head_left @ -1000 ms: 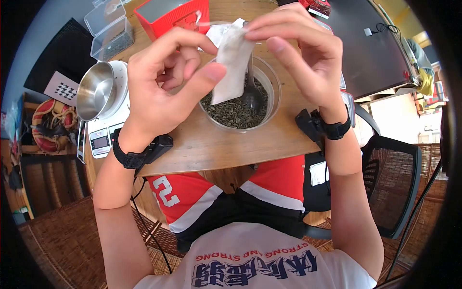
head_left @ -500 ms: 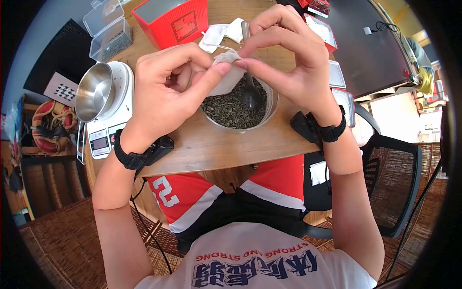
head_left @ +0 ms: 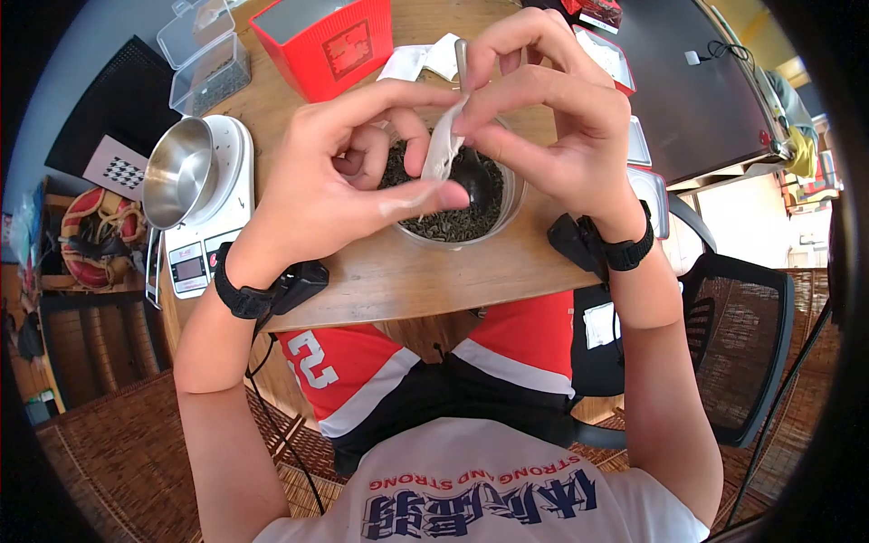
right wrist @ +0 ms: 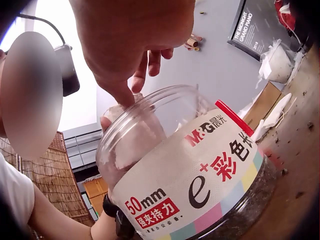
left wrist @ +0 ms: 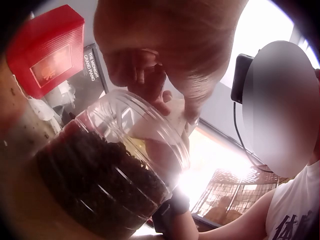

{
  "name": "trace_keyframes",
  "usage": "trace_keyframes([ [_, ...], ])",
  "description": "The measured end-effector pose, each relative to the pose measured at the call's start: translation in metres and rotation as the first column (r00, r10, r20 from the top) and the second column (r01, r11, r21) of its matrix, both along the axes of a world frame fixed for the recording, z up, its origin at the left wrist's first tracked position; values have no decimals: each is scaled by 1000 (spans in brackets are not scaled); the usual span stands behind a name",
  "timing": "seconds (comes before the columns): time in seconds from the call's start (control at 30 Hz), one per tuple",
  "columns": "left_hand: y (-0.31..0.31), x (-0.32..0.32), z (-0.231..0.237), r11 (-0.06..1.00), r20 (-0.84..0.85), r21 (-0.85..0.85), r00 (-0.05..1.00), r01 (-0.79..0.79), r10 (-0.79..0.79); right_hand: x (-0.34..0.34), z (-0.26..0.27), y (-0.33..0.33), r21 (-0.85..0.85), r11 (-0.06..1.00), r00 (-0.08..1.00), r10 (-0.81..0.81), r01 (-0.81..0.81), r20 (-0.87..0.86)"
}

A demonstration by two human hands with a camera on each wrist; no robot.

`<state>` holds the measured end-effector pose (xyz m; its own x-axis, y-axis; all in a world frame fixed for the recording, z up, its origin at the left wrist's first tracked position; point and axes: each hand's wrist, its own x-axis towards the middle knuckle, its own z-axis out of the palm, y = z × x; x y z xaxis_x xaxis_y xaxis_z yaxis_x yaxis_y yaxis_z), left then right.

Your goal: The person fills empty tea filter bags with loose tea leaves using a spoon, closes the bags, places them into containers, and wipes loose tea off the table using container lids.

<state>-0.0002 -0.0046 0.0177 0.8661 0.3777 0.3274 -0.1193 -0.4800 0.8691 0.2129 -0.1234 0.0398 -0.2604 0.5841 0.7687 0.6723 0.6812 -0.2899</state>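
Near the tub point(right wrist: 195, 172), white pouch point(head_left: 441, 149), spoon point(head_left: 481, 187) (part-hidden)

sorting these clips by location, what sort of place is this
Probably a room in a home or small office: a wooden table bears a digital scale and a clear tub of dried leaves, with a mesh-backed chair nearby.

Person's clothing and worn equipment: short-sleeved pale T-shirt point(head_left: 412, 452) with red lettering "STRONG AND STRONG" and large dark-blue characters; shorts point(head_left: 471, 385) in red, white and black, a white numeral-like marking point(head_left: 311, 357) on the left leg; black wrist straps, left point(head_left: 237, 282) and right point(head_left: 631, 251), each with a black camera module; black head-worn device point(right wrist: 68, 70) with dark cable point(right wrist: 52, 26).
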Motion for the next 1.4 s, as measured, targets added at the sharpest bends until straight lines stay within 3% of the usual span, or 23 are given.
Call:
trace_keyframes([
  [0.03, -1, 1, 0, 997, -10, -73, 1000, 13, -13, -3, -1, -3, -81, 997, 992, -22, 13, -121],
  [0.07, -1, 1, -1, 997, -10, -73, 1000, 13, -13, -6, -1, -5, -82, 997, 992, -23, 13, -121],
  [0.13, 1, 2, -5, 998, 61, 53, 997, 32, -35, -10, -1, -6, -135, 990, 975, 16, -47, -223],
  [0.27, 3, -1, -2, 985, 6, 169, 1000, 28, -29, -10, 1, -6, -180, 982, 992, 30, -52, -125],
  [0.33, 4, -2, 0, 982, -9, 187, 1000, -11, 13, -13, -2, -2, 0, 1000, 994, 3, -3, -106],
  [0.43, 6, -1, -1, 987, -1, 154, 999, -36, 37, -6, -2, 0, -1, 1000, 1000, -5, 5, -3],
  [0.57, 8, -2, 0, 990, -51, 140, 998, -28, 36, -7, -21, 15, -2, 991, 977, 134, -137, -166],
  [0.63, 8, -1, -2, 989, -84, 133, 994, -56, 68, -10, 5, -3, -148, 986, 979, 49, -79, -200],
  [0.67, 8, -1, -3, 990, -82, 133, 995, -53, 64, -4, 1, -2, -134, 990, 978, -63, 37, -197],
  [0.73, 8, 0, -6, 986, -9, 161, 999, -43, 44, -3, -12, 2, -253, 948, 830, -297, 195, -473],
  [0.8, 8, 1, -6, 987, 5, 155, 999, -33, 33, 10, -30, 16, -150, 957, 805, -290, 248, -518],
  [0.83, 7, 1, -7, 989, 15, 146, 1000, -22, 20, 9, -31, 14, -396, 906, 777, -356, 151, -518],
  [0.87, 6, 2, -6, 989, 17, 146, 1000, -20, 17, 9, -31, 12, -612, 790, 755, -424, 38, -500],
  [1.0, 5, 3, -4, 972, -3, 233, 1000, -11, 12, 7, -27, 11, -624, 771, 759, -329, -128, -562],
  [1.07, 5, 3, -4, 964, 11, 265, 1000, -8, 6, 8, -27, 15, -538, 831, 757, -259, -142, -600],
  [1.13, 4, 6, -10, 963, 91, 268, 996, -36, 12, 8, -20, 13, -304, 951, 790, -148, -51, -595],
  [1.27, -1, 6, -5, 935, 87, 349, 996, -65, 37, 13, -21, 9, -242, 956, 866, -258, 166, -428],
  [1.3, -1, 7, -6, 926, 76, 369, 995, -84, 60, 14, -22, 8, -285, 940, 876, -290, 186, -385],
  [1.4, -1, 9, -8, 917, 86, 385, 993, -107, 79, 16, -34, 16, -459, 885, 828, -312, 76, -466],
])
